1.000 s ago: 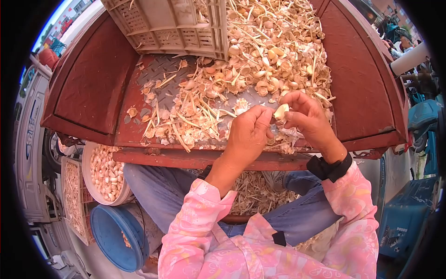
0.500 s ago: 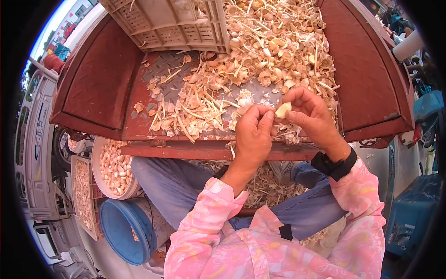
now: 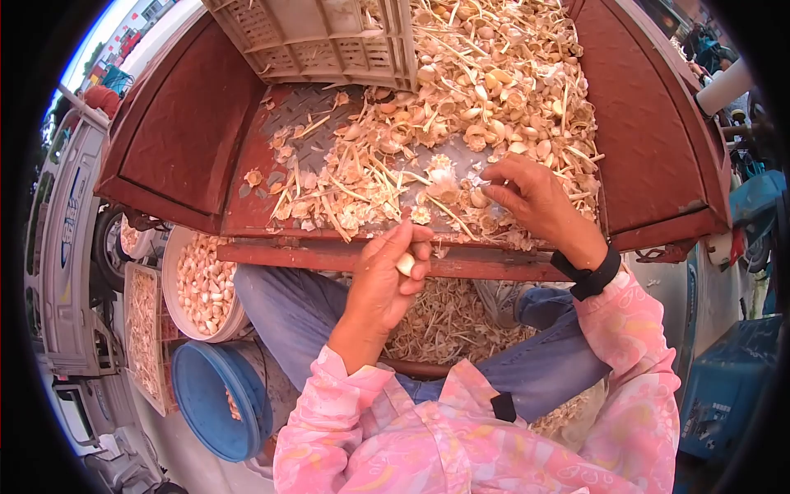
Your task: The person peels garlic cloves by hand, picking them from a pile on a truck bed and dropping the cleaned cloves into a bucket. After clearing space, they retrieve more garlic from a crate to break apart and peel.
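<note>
My left hand (image 3: 383, 276) is closed around a pale peeled garlic clove (image 3: 406, 263), in front of the red metal bed's front edge. Its thumb points up and the fingers curl over the clove. My right hand (image 3: 535, 202) hovers at the front right of the garlic pile (image 3: 469, 99), thumb and fingers apart, with nothing visible in it. Beneath its fingertips lie papery skins and white scraps. Between the hands, a whitish clump of garlic skin (image 3: 442, 174) and dry stalks rest on the metal floor.
A plastic crate (image 3: 329, 49) leans at the back left of the bed. Down to the left stand a white bucket (image 3: 174, 284) of cloves, a flat crate (image 3: 144, 333) and a blue bucket (image 3: 185, 403). Stalks and husks (image 3: 453, 321) lie between my legs.
My hands have separated. The left moved down and left with the clove in it; the right let go of the clove and shifted slightly left over the skins.
</note>
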Motion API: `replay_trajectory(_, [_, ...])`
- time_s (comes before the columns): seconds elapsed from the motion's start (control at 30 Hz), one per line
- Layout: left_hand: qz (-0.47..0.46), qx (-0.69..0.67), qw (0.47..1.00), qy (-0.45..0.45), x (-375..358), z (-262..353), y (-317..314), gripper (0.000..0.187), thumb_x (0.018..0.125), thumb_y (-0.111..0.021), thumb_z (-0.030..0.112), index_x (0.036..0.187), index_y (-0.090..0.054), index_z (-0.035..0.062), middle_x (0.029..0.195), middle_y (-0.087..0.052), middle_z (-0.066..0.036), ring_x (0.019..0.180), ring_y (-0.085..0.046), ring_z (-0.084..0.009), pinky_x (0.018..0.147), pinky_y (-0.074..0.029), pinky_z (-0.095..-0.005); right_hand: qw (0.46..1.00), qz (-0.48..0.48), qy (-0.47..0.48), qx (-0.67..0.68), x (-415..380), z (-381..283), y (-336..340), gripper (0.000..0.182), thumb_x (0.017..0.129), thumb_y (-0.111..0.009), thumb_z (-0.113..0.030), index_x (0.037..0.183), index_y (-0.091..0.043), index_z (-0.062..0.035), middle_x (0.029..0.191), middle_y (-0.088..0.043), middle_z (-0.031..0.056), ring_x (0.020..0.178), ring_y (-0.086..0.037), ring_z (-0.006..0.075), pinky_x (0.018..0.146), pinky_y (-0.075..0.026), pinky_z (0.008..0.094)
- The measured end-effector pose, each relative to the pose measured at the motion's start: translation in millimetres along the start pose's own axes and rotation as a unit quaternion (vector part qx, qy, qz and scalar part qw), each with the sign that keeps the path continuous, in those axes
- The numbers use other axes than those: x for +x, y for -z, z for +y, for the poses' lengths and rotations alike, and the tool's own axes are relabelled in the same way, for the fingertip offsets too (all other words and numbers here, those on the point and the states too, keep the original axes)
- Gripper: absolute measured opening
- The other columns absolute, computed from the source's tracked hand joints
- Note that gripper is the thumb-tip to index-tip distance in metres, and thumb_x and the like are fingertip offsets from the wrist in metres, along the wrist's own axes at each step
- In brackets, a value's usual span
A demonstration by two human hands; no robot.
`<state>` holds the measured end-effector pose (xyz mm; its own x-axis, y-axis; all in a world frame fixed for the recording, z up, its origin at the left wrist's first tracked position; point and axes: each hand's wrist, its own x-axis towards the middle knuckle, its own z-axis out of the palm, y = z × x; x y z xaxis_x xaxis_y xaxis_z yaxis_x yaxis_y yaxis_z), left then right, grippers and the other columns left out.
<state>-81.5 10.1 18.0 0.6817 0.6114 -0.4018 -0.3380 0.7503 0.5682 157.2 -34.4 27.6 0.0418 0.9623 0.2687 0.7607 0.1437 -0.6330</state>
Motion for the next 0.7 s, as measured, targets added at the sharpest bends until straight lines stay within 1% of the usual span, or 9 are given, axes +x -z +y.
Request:
replay_trajectory(0.1, [0.153,0.116,0.942,-0.276,-65.1,62.5,47.1,0.026,0.096,-0.043,0.024,0.095,-0.054,0.0002,0.069,-0.046,-0.001,0.049,-0.038,-0.0039,0.034,-0.026,-0.0146,0.995,-0.066,-0.017,-0.067,4.5,4.0,-7.1,0.022,0.079,-0.064,-0.018,0.095,-0.059,-0.0038,0.082,-0.058,0.0142,0.079,-0.057,0.0312,0.069,-0.045,0.0401])
replay_trajectory(0.17, [0.361,0.247,0.808,-0.394,-117.6,104.4,113.2,0.029,0.096,-0.045,0.028,0.097,-0.054,-0.0001,0.066,-0.043,0.002,0.048,-0.038,-0.0027,0.034,-0.024,-0.0155,0.993,-0.075,0.007,-0.095,4.6,0.5,-9.1,0.021,0.079,-0.061,-0.016,0.094,-0.057,-0.0036,0.081,-0.058,0.0155,0.080,-0.057,0.0333,0.070,-0.044,0.0421])
replay_trajectory(0.23, [0.536,0.356,0.662,-0.385,-178.5,128.0,192.4,0.031,0.094,-0.047,0.032,0.089,-0.058,0.0033,0.063,-0.044,0.003,0.049,-0.038,-0.0020,0.040,-0.023,-0.0162,0.990,-0.103,0.005,-0.095,9.5,-3.4,-6.7,0.019,0.078,-0.060,-0.014,0.093,-0.055,-0.0032,0.082,-0.058,0.0159,0.080,-0.057,0.0335,0.070,-0.044,0.0418])
replay_trajectory(0.3, [0.658,0.412,0.582,-0.244,-234.5,130.1,273.8,0.034,0.093,-0.049,0.034,0.086,-0.060,0.0023,0.067,-0.050,0.001,0.053,-0.042,-0.0045,0.046,-0.031,-0.0182,0.994,-0.097,0.003,-0.044,8.3,-6.7,-7.9,0.019,0.076,-0.061,-0.008,0.092,-0.053,-0.0027,0.079,-0.055,0.0144,0.075,-0.057,0.0299,0.068,-0.045,0.0380])
replay_trajectory(0.4, [0.682,0.478,0.537,-0.132,-274.1,105.2,342.3,0.034,0.092,-0.052,0.033,0.086,-0.062,0.0013,0.074,-0.057,-0.002,0.059,-0.047,-0.0068,0.054,-0.038,-0.0208,0.996,-0.079,-0.006,0.029,4.4,-11.2,-12.0,0.020,0.075,-0.063,-0.004,0.092,-0.052,-0.0026,0.077,-0.054,0.0117,0.070,-0.057,0.0252,0.064,-0.046,0.0338])
replay_trajectory(0.5, [0.626,0.555,0.423,-0.348,-226.1,98.1,275.0,0.029,0.092,-0.053,0.029,0.091,-0.061,0.0005,0.079,-0.061,-0.004,0.066,-0.053,-0.0075,0.058,-0.041,-0.0214,0.996,-0.058,0.019,0.059,1.5,-18.0,-18.0,0.021,0.075,-0.065,-0.001,0.092,-0.053,-0.0027,0.077,-0.052,0.0095,0.066,-0.057,0.0209,0.060,-0.046,0.0302])
replay_trajectory(0.6, [0.406,0.429,0.685,-0.426,-138.4,80.8,132.0,0.024,0.092,-0.053,0.021,0.101,-0.058,-0.0005,0.084,-0.062,-0.005,0.073,-0.058,-0.0087,0.063,-0.043,-0.0199,0.994,-0.055,0.060,0.070,2.3,-31.8,-22.6,0.021,0.075,-0.065,-0.001,0.092,-0.053,-0.0028,0.078,-0.052,0.0088,0.065,-0.057,0.0193,0.058,-0.046,0.0291])
replay_trajectory(0.67, [0.182,0.352,0.857,-0.330,-79.7,47.0,56.1,0.031,0.089,-0.059,0.018,0.112,-0.053,-0.0020,0.095,-0.061,-0.008,0.078,-0.059,-0.0106,0.068,-0.045,-0.0199,0.992,-0.054,0.086,0.068,2.8,-41.8,-25.6,0.021,0.074,-0.065,0.000,0.091,-0.054,-0.0030,0.078,-0.051,0.0087,0.065,-0.058,0.0191,0.058,-0.046,0.0289])
replay_trajectory(0.7, [0.098,0.313,0.902,-0.282,-49.0,25.9,34.2,0.037,0.086,-0.063,0.014,0.117,-0.050,-0.0030,0.099,-0.061,-0.008,0.081,-0.059,-0.0108,0.071,-0.046,-0.0213,0.992,-0.049,0.091,0.076,1.6,-46.1,-27.0,0.021,0.074,-0.065,-0.001,0.091,-0.054,-0.0031,0.078,-0.051,0.0089,0.064,-0.058,0.0197,0.058,-0.046,0.0295])
